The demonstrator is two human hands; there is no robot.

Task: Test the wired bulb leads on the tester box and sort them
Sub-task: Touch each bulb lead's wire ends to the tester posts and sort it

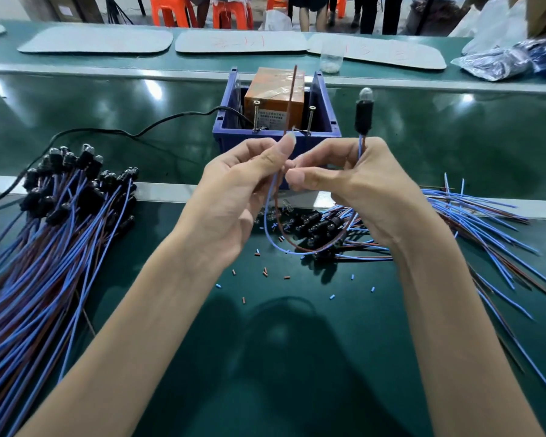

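A glossy dark green tabletop (297,357) spreads beneath and beyond the hands (234,197), crossed by pale strips (167,190), with white glare from overhead lights (148,88) on the stretch just ahead of them. Farther off, three pale grey mats (95,39) lie in a row along the far edge. Behind those stand orange plastic stools (171,11) and the legs of several people (369,14).

The green bench surface (108,102) shines glossy and smooth. The blue bin (325,102) looks like matt plastic, the orange box (275,93) inside wears shiny clear tape, and its two screws (256,116) are bare metal. The bulb (365,92) is clear and glassy.
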